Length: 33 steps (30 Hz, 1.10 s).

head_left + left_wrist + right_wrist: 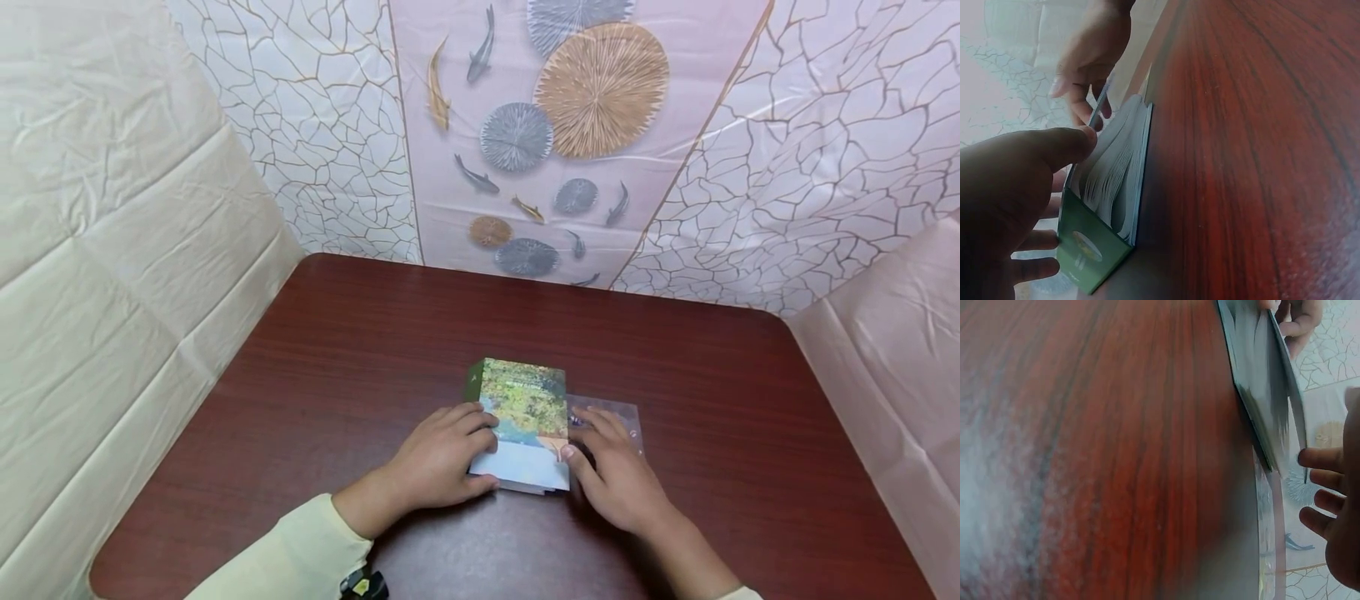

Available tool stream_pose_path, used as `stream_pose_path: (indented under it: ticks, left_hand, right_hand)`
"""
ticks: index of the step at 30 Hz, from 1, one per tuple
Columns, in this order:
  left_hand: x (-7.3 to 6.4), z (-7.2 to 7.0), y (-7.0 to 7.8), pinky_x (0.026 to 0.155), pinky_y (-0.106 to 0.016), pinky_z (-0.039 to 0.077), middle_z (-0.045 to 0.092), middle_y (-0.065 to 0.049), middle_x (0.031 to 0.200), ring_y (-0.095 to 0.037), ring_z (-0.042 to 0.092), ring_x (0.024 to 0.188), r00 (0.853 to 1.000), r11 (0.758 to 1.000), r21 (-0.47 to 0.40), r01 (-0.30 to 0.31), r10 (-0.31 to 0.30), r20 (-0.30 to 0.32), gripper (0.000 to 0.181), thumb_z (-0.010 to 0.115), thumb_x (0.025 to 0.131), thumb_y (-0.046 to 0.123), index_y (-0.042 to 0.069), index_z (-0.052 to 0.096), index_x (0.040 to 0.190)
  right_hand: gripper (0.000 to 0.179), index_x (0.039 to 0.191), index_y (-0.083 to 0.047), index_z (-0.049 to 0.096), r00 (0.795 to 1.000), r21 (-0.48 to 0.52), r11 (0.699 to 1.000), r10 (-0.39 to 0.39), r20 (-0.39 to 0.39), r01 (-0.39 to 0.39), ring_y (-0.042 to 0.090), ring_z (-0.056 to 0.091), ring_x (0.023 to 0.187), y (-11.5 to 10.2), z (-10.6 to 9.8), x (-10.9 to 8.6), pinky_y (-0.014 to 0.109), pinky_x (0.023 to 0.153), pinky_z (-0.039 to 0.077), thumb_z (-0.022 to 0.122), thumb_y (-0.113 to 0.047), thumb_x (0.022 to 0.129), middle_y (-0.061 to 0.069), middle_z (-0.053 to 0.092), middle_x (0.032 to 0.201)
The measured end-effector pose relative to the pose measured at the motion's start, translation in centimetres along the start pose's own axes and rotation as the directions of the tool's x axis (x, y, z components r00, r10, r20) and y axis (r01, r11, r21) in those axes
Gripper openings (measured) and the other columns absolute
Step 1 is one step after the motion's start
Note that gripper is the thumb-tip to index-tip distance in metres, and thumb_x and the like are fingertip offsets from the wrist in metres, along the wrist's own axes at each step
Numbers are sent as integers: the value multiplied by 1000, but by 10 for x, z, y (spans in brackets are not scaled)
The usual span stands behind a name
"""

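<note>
Lying here: 1 green-spined book (pixel 525 417), lettering (pixel 529 386) illegible. Left hand (pixel 441 457) spread on it; right hand (pixel 618 477), fingers apart, partly hiding 1 clear sheet (pixel 628 412).

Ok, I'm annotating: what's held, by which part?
The left hand holds the book by the near edge of its cover; the right hand touches it.
</note>
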<state>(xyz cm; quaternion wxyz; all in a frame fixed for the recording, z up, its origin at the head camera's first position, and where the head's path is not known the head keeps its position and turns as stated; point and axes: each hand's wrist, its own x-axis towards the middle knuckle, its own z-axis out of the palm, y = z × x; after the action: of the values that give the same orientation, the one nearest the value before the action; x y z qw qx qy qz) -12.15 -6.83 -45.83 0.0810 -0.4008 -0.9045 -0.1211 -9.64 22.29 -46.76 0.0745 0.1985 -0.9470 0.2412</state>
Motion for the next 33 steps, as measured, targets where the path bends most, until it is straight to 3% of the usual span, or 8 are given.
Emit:
stream_pose_path:
  ticks: [7,11,20,23,25,27,33]
  left_hand:
    - [0,-1,0,100,-42,47,60,3,135,-19,52,130,999,999,-42,17,-18,-27,41,74,87,58,23,65,104]
    - [1,-1,1,97,-42,48,58,2,136,-18,53,128,999,997,-64,38,-40,-32,44,73,86,61,22,63,105]
    - [1,-1,2,97,-43,48,58,1,133,-19,56,124,996,996,-56,72,-75,-53,48,72,85,64,21,61,102]
    - [2,-1,3,97,-42,49,59,1,129,-19,58,120,994,995,-46,83,-86,-68,52,72,84,68,20,62,101]
    - [3,-2,3,96,-41,49,60,2,127,-18,59,115,993,995,-45,90,-93,-75,54,71,83,70,20,62,101]
    - [3,-3,4,94,-41,50,60,2,125,-17,60,109,991,994,-51,97,-101,-83,55,71,82,71,19,61,100]
    - [4,-3,4,90,-40,51,61,3,119,-15,61,99,987,993,-45,105,-110,-114,51,71,84,68,19,59,95]
  right_hand:
    - [28,126,-1,67,993,101,995,3,-120,9,35,45,136,-6,-5,-2,60,104,39,55,-16,106,9,56,143]
    - [36,135,-1,61,987,124,992,-7,-159,27,33,53,126,-12,-6,-1,59,98,44,58,-4,99,11,56,143]
    - [72,150,-2,42,992,141,988,-49,-112,65,29,64,102,-20,-1,0,43,74,56,67,-2,83,17,46,150]
    - [79,153,-4,36,995,145,987,-61,-85,73,33,64,105,-23,3,0,47,79,56,71,-7,83,21,43,151]
    - [81,154,-3,34,994,143,986,-74,-75,84,41,57,121,-25,5,0,56,93,52,74,-12,85,24,43,151]
    - [83,155,-3,31,994,138,986,-88,-58,96,43,54,126,-27,7,0,60,98,48,75,-17,86,25,42,151]
    - [79,151,-2,39,982,74,979,-186,-31,188,35,50,132,-28,14,1,54,102,47,75,-22,84,18,45,150]
